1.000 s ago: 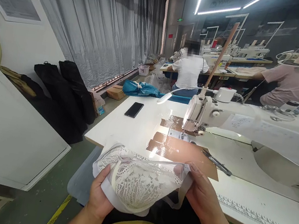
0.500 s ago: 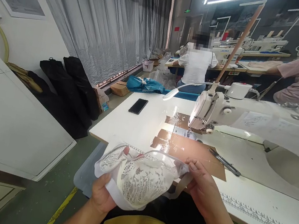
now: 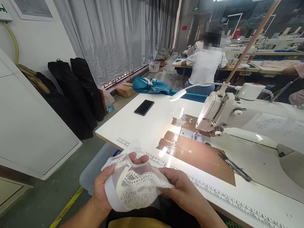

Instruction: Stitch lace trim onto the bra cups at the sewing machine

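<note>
Bunched tighter than a moment ago, the white lace piece (image 3: 135, 187) now sits folded between both hands — the right hand (image 3: 182, 191) has slid in toward the left hand (image 3: 102, 191). Left fingers curl round its banded edge, thumb on top; right fingers pinch the lace's upper edge. It is held in the air, just off the near edge of the white table (image 3: 143, 128). Further back on the table are scissors (image 3: 233, 166), a phone (image 3: 144, 107) and the sewing machine (image 3: 219, 109).

Garment sewing workshop: rows of sewing machines (image 3: 219, 109), workers (image 3: 205, 66) at tables (image 3: 138, 127)
</note>
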The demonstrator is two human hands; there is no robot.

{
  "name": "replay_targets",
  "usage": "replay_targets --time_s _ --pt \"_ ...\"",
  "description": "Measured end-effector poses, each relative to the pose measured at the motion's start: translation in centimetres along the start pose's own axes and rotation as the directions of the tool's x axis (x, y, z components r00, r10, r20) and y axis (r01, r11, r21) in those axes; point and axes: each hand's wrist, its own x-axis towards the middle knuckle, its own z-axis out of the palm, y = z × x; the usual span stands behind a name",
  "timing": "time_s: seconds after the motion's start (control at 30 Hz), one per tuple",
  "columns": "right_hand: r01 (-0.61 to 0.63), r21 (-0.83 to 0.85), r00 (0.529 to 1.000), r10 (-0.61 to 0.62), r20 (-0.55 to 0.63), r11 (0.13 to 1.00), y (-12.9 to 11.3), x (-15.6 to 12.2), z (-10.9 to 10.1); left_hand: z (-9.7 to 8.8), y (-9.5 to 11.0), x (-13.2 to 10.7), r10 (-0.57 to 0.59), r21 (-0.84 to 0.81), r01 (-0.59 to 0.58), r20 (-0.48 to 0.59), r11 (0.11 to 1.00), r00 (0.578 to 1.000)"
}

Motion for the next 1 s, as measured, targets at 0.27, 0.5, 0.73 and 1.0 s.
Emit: replay_targets --time_s 0.27,0.5,0.73,1.0 --pt "-0.121 0.422 0.991 0.136 -0.005 0.898 0.1 -0.2 0.6 -0.4 0.7 -0.1 -0.051 -0.021 0.05 -0.058 0.999 0.997" --pt "-0.182 0.256 0.981 0.191 -0.01 0.949 0.1 -0.3 -0.4 -0.3 2.4 0.5 -0.009 -0.084 0.002 -0.092 0.996 0.996" --pt "-0.118 0.13 0.989 0.129 -0.077 0.984 1.1 -0.7 -2.5 0.7 4.8 1.3 0.176 -0.023 -0.185 -0.212 0.982 0.961" --pt "-0.001 0.518 0.93 0.191 -0.313 0.855 -0.2 0.7 -2.3 0.6 4.7 2.2 0.199 0.009 -0.204 -0.27 0.979 0.942"
